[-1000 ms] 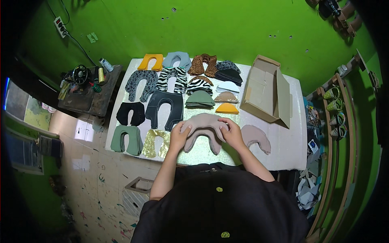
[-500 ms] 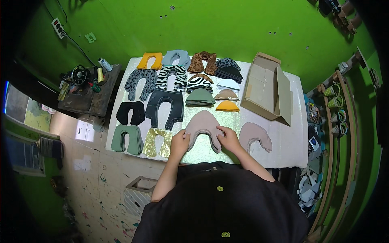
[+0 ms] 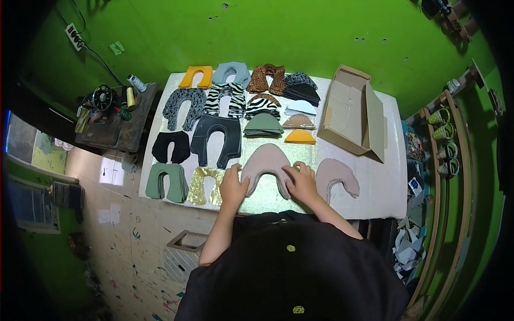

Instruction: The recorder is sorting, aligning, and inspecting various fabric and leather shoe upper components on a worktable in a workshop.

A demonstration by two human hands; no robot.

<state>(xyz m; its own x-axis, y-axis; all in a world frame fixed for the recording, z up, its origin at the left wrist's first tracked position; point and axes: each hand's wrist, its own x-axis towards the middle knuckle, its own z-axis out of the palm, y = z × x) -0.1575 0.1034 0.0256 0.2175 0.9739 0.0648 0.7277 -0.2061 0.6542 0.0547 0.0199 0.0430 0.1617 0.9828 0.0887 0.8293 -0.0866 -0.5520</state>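
A stack of dusty-pink, arch-shaped cut pieces [image 3: 265, 160] lies on the table in front of me, its curve toward the wall. At the stack's left leg is my left hand [image 3: 233, 188], fingers apart and thumb near the edge. My right hand [image 3: 302, 184] is spread at the opposite leg, its thumb close to or touching the side. Neither hand is gripping the stack. Just right of my right hand sits a second pink arch-shaped stack [image 3: 337, 174], slightly turned. Left of my left hand are glittery gold U-shaped pieces [image 3: 199, 187].
Several stacks of U-shaped and half-round pieces, such as green ones [image 3: 155, 184] and zebra-striped ones [image 3: 217, 101], fill the table's left and middle. An open cardboard box [image 3: 342, 104] stands at the back right. A sewing machine [image 3: 103, 97] is at the far left, a wooden rack [image 3: 452, 214] at the right.
Both hands have loosened from the pink stack's legs and their fingers have spread. The stack now rests on the table. The view has shifted slightly.
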